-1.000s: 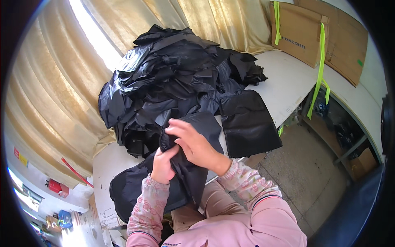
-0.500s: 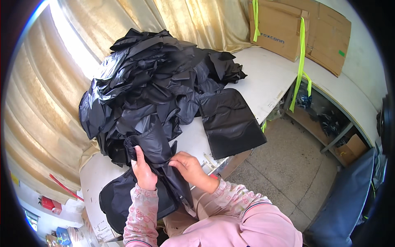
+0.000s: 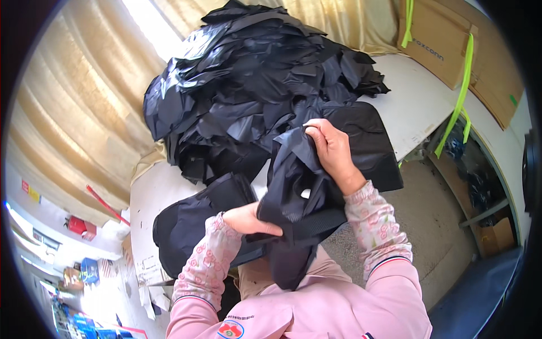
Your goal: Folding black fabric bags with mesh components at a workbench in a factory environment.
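Observation:
A black fabric piece (image 3: 282, 169), sewn like a bag or cover with a ribbed band (image 3: 319, 226), hangs in front of my body. My right hand (image 3: 334, 151) pinches its upper edge between thumb and fingers. My left hand (image 3: 251, 219) grips its lower left side, thumb on top and the other fingers behind the cloth. A small white spot shows in its folds. Just beyond lies a big heap of loose black fabric pieces (image 3: 243, 85). Flat black pieces lie stacked (image 3: 197, 220) at the near left of the table.
The white table (image 3: 420, 85) curves off to the right. A flat black panel (image 3: 367, 135) rests at its edge. Cardboard sheets (image 3: 440, 45) with yellow-green straps (image 3: 460, 93) stand at the back right. Shelves (image 3: 480, 181) sit beneath. Tan curtains (image 3: 73, 85) hang behind.
The fabric piece has been lifted off the heap's near edge and opened out towards me. My right hand has moved up and right, my left slightly right. The view has shifted.

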Demonstrator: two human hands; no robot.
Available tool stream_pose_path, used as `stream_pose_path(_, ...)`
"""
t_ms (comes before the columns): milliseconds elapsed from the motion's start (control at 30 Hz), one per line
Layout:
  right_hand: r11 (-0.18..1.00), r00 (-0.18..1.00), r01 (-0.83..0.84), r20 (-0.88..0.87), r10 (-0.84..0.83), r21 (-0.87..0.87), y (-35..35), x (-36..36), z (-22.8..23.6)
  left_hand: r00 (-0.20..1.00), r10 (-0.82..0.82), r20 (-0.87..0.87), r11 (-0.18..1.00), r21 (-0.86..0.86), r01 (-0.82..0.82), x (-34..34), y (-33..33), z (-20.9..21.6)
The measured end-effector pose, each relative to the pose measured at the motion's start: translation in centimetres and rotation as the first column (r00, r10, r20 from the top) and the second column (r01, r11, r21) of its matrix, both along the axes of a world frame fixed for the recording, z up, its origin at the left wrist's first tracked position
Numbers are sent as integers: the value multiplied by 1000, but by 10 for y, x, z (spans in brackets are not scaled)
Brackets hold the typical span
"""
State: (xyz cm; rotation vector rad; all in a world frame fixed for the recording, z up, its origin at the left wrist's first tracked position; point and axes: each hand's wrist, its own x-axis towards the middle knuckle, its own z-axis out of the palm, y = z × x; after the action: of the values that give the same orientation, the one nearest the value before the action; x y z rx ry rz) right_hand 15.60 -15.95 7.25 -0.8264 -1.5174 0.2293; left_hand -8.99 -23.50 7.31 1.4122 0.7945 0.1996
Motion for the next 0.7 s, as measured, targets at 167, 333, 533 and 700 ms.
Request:
stream_pose_path(167,997,980,-35,195,48,-69,14,17,-44,869,315,381,944,-33,-328,-26,3,-12)
stream_pose_path(333,997,986,-29,164,40,-68,5,21,-13,748,522,410,848,-150,-509,-16,14,-12)
stream_pose_path(533,999,952,-13,308,-1,42,30,21,-21,596,479,645,865,-463,-194,-55,22,-54)
stream_pose_path(700,990,858,119,509,-62,-81,39,27,-36,587,386,712,920,-345,-186,-36,13,-23)
